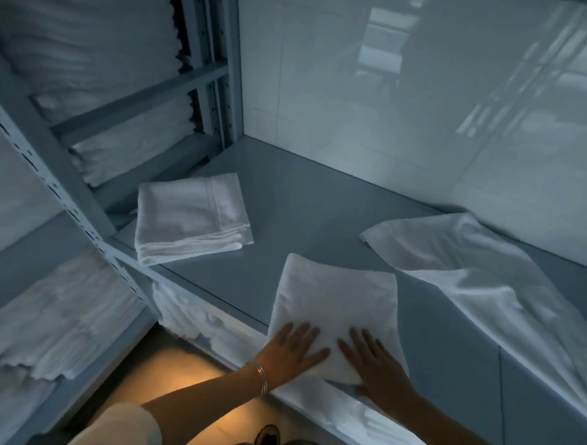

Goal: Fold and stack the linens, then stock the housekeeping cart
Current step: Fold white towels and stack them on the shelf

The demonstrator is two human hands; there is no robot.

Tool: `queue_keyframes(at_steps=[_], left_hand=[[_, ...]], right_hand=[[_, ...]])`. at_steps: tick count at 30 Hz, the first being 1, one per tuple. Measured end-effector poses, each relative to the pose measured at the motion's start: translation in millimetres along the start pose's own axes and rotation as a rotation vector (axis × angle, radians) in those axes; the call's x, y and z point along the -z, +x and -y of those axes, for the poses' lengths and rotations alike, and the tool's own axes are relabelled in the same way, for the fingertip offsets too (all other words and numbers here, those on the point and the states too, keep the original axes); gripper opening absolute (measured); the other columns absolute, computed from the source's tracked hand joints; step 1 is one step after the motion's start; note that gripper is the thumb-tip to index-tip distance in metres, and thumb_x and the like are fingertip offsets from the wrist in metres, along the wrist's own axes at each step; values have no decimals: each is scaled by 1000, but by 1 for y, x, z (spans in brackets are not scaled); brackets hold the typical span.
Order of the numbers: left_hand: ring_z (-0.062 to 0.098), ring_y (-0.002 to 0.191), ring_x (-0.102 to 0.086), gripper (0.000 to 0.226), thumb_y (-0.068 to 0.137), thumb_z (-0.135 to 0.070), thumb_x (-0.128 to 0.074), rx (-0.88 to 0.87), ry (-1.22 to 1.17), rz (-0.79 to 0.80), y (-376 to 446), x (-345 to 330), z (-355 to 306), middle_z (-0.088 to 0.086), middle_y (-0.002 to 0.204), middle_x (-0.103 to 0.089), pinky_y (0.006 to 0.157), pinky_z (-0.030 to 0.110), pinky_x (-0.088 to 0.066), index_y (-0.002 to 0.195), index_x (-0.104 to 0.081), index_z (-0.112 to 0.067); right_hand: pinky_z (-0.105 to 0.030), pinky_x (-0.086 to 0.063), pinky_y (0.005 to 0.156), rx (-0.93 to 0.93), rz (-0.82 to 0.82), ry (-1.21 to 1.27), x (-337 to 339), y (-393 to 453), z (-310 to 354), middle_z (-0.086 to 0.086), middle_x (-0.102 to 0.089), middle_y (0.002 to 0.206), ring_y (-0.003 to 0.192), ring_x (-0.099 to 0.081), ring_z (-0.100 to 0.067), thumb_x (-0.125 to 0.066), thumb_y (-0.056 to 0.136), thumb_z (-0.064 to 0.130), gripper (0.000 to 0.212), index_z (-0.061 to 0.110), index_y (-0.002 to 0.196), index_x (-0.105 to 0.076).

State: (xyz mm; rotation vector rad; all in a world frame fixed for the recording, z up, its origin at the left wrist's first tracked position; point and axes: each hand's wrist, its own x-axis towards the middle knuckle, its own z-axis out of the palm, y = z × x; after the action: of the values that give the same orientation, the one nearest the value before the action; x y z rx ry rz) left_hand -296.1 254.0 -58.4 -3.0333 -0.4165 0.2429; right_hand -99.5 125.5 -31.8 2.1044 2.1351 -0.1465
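Note:
A white towel [336,301], folded into a rectangle, lies at the front edge of the grey shelf top [301,201]. My left hand [296,348] presses flat on its near left part, fingers straight. My right hand [375,363] lies flat on its near right corner, fingers spread. A neatly folded white towel [191,218] sits at the back left of the surface. An unfolded white linen [472,275] lies spread and creased along the right side.
Metal shelving [93,211] at the left holds stacks of folded white linens [57,320]. More linens [188,314] fill the shelf under the work surface. A glossy tiled wall [414,82] bounds the back. The floor [177,372] below is lit warm.

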Motion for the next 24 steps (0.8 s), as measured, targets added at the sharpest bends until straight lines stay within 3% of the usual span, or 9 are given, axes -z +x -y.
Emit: queue_keyframes(at_steps=[3, 5, 7, 10, 13, 15, 18, 21, 24], left_hand=[[22, 94, -70, 90, 41, -39, -92, 44, -29, -3, -3, 11, 7, 7, 110, -70, 75, 33, -57, 121, -52, -27], [16, 79, -71, 77, 29, -38, -94, 77, -15, -32, -8, 27, 8, 1, 94, -74, 65, 26, -57, 101, -70, -26], [13, 71, -69, 64, 34, -36, -91, 134, -62, -105, -15, 49, 12, -4, 84, -71, 59, 21, -54, 94, -72, -25], [18, 91, -66, 56, 65, -30, -75, 355, -234, -142, -34, 83, 28, -3, 103, -66, 70, 26, -51, 119, -59, -24], [19, 105, -61, 53, 75, -31, -63, 510, -322, -139, -63, 105, 55, -6, 115, -63, 79, 30, -49, 126, -52, -30], [20, 105, -61, 55, 70, -38, -57, 597, -452, -139, -84, 115, 80, -5, 116, -63, 83, 31, -48, 125, -52, -32], [14, 91, -65, 64, 52, -52, -46, 716, -660, -348, -116, 137, 118, -10, 100, -69, 79, 27, -51, 110, -62, -30], [-7, 80, -60, 47, 49, -53, -65, 867, -941, -698, -140, 153, 155, -25, 88, -64, 73, 8, -47, 93, -60, -38], [1, 76, -57, 46, 66, -20, -84, 1057, -1268, -1121, -138, 153, 189, -4, 98, -60, 63, 6, -47, 104, -58, -23]], right_hand=[[-28, -57, 62, 81, -11, 20, 8, -4, -3, -12, -71, 105, 87, -71, -28, -49, 69, 38, 58, 16, 121, -45], [-22, -54, 52, 104, -3, 100, 18, -2, -7, -4, -73, 98, 79, -72, -20, -76, 47, 34, 80, 17, 120, -45], [-22, -52, 50, 102, -45, 124, 24, 1, -11, 1, -70, 93, 71, -68, -17, -84, 32, 33, 99, 18, 122, -46], [-25, -50, 56, 173, -121, 72, 34, 4, -15, 2, -64, 97, 73, -63, -17, -70, 54, 50, 85, 24, 131, -45], [-20, -49, 49, 125, -135, 181, 51, 21, -21, 8, -67, 84, 63, -67, -11, -83, 34, 44, 92, 26, 118, -49], [-19, -48, 54, 186, -230, 336, 75, 42, -20, 0, -71, 81, 63, -68, -14, -75, 41, 40, 74, 19, 108, -53], [-10, -41, 57, 138, -253, 793, 126, 85, -7, -1, -65, 75, 68, -58, -2, -58, 52, 44, 53, 14, 96, -62], [-11, -41, 55, -18, -268, 1189, 162, 138, 13, 13, -62, 68, 60, -54, 9, -64, 53, 44, 48, 13, 89, -62], [-22, -36, 52, -132, -249, 1491, 184, 193, 44, -3, -56, 72, 64, -50, -9, -65, 71, 32, 35, 1, 87, -60]])
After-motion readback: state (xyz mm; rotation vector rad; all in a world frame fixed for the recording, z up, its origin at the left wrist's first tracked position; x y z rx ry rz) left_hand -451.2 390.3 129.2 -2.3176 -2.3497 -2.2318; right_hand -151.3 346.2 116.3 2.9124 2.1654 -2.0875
